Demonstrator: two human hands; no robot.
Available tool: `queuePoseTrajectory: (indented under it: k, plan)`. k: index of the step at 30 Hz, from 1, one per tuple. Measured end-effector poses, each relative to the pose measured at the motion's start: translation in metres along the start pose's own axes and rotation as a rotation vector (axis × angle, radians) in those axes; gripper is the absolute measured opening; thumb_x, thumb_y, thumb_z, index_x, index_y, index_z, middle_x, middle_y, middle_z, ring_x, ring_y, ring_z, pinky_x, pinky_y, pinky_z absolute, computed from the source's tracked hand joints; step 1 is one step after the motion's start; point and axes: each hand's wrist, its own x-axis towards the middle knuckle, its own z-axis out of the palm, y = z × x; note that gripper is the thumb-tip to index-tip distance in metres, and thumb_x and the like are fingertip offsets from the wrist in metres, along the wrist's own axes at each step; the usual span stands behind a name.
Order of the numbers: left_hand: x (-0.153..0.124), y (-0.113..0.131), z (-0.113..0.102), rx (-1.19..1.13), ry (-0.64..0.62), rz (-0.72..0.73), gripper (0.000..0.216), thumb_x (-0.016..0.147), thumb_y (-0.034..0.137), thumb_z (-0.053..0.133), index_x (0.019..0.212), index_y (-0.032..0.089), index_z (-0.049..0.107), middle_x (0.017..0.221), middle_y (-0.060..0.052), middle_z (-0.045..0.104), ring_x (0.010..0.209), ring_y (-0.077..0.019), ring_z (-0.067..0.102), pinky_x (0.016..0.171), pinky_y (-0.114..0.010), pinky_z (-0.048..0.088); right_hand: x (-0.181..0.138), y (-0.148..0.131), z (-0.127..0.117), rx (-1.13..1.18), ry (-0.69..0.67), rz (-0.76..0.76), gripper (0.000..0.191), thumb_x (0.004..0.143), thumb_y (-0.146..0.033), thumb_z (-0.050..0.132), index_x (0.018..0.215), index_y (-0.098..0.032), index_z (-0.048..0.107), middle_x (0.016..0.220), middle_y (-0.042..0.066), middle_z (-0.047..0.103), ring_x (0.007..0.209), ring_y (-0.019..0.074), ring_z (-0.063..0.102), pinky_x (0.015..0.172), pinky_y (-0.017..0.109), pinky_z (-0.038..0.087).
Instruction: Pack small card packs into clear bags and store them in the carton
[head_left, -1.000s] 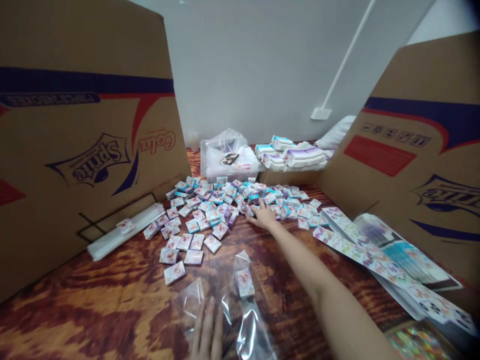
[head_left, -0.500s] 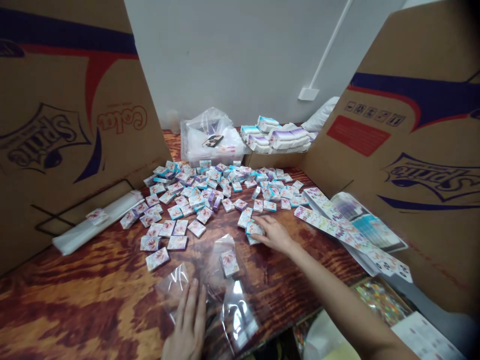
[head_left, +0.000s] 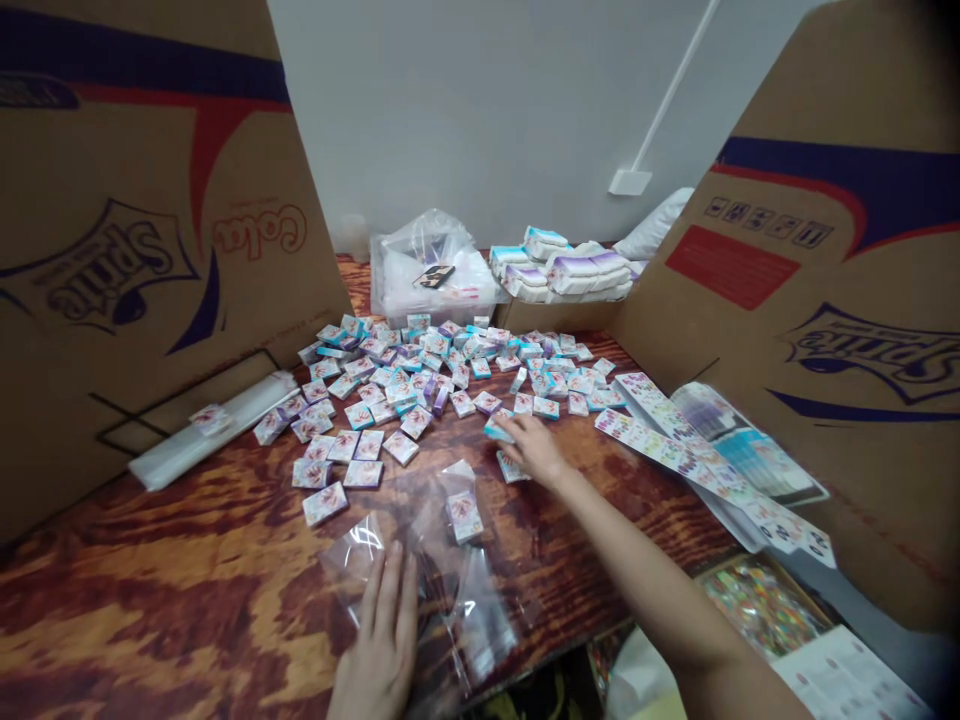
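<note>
My left hand lies flat, fingers stretched out, on a clear plastic bag near the table's front edge. My right hand reaches ahead with bent fingers closed at the edge of a small printed box with a blue side; the fingertips are partly hidden. Just below that hand lies another small box. Between my hands, a small box rests in or on a clear bag; which one I cannot tell. More clear plastic lies nearer to me.
Many small boxes are heaped across the table. Large cardboard panels stand at left and right. A plastic-lined bin and wrapped packs sit behind. Sticker sheets lie right; rolled plastic lies left.
My right hand has shifted slightly left and away from me, from the nearer small box to the one beyond it. The left hand stays on the bag. The view has moved slightly.
</note>
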Motion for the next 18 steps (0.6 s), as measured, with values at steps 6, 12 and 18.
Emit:
queuePoseTrajectory:
  k: [6,12,18]
  plan:
    - [0.001,0.003,-0.003,-0.016,-0.028,0.011,0.086,0.075,-0.01,0.036,0.143,0.018,-0.007,0.152,-0.011,0.017,0.14,-0.0229,0.006,0.076,-0.017,0.052,-0.058,0.026,-0.002,0.111,0.338,0.43,0.049,0.09,-0.045,0.043,0.129,-0.017,0.051,0.102,0.011,0.057,0.092,0.0227,0.058,0.084,0.035,0.047]
    - [0.002,0.005,-0.007,-0.045,-0.023,0.014,0.085,0.076,-0.008,0.036,0.143,0.02,-0.009,0.15,-0.014,0.021,0.14,-0.0225,0.009,0.082,-0.02,0.052,-0.067,0.007,0.039,0.003,0.26,0.47,0.054,0.09,-0.041,0.041,0.134,-0.012,0.043,0.119,0.019,0.052,0.11,0.0289,0.051,0.092,0.043,0.044]
    - [0.001,0.003,-0.01,-0.011,-0.006,0.022,0.083,0.077,-0.009,0.034,0.144,0.018,-0.008,0.15,-0.015,0.019,0.14,-0.0235,0.006,0.089,-0.027,0.05,-0.078,0.007,0.047,-0.039,0.23,0.299,0.051,0.091,-0.032,0.038,0.139,-0.016,0.036,0.128,0.019,0.046,0.118,0.0284,0.046,0.094,0.045,0.044]
